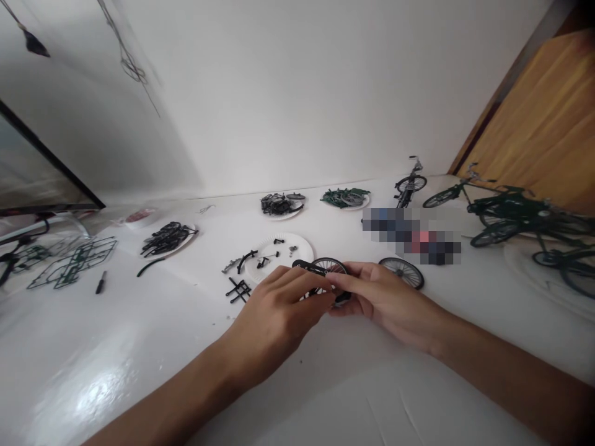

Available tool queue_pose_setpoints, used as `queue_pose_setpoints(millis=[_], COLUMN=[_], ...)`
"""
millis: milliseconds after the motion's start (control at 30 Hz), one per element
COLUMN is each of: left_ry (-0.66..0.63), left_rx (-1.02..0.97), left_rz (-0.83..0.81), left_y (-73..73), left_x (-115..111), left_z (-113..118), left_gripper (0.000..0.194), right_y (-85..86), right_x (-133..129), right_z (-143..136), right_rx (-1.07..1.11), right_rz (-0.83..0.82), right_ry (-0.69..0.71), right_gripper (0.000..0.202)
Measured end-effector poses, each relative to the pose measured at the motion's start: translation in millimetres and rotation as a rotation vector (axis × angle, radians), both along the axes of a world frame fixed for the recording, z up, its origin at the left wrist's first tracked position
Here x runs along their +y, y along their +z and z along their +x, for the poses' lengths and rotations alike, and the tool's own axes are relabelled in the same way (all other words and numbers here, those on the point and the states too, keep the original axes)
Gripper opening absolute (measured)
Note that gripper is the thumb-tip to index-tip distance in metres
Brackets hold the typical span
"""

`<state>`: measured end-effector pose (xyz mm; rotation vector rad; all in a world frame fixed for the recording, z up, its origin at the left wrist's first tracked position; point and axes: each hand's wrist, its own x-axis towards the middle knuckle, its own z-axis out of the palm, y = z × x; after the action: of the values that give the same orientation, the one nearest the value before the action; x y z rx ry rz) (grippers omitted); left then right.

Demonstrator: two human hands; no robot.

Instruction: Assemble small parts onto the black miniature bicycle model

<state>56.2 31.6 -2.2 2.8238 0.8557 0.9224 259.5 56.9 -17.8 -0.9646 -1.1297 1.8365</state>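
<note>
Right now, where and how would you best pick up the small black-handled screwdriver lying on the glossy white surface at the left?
I'd pinch the small black-handled screwdriver by its thick handle, coming down from the near side. That end points toward the camera, while the thin shaft points away, and the handle looks widest. Nothing appears to touch its sides, leaving room.

a small wheel, at five o'clock from the middle of the view, has a thin black tyre and fine pale spokes. it is held in a two-handed grip and stands tilted, its upper rim open to view, much of its lower half hidden. a slim black plate overlaps its near face, the rounded end jutting past the tyre toward ten o'clock, the other end pointing to four. small pale spots dot the plate.
</note>
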Motion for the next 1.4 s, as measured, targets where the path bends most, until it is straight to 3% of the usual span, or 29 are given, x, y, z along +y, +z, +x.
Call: queue_pose_setpoints(millis=[233,400,500,633,900,1167,1300,1400], left_ry=[-0.036,0.267,0.343,0.256,0.195,0.185,0.222,0.176], left_rx=[-0.028,-0.178,-0.148,-0.134,-0.297,-0.387,-0.298,-0.255], left_rz=[-0.001,-0.073,-0.292,-0.637,-0.982,-0.970,-0.836,-0.719], left_y=[5.6,11.2,14.6,14.9,6.4,0.3,4.2,7.7], left_x=[0,12,20,26,29,30,31,30], left_z=[0,-10,-19,-23,-19,-18,-23,-26], left_gripper=[0.014,0.012,0.017,0.024,0.024,0.025,0.030,0.023], right_y=[2.3,2.2,5.1,10.4,12.0,7.6,6.2,8.4], right_x=[-2,-4,-7,-10,-10,-8,-8,-9], right_z=[1,-1,-3,-4,-5,-3,-3,-4], right_rx=[-0.031,-0.154,-0.252,-0.307,-0.322,-0.273,-0.297,-0.295], right_rz=[-0.009,0.016,0.048,0.117,0.153,0.158,0.160,0.156], right_ry=[-0.015,-0.031,-0.002,0.044,0.048,0.057,0.044,0.033], right_gripper=[0.018,0.027,0.032,0.034,0.030,0.032,0.034,0.035])
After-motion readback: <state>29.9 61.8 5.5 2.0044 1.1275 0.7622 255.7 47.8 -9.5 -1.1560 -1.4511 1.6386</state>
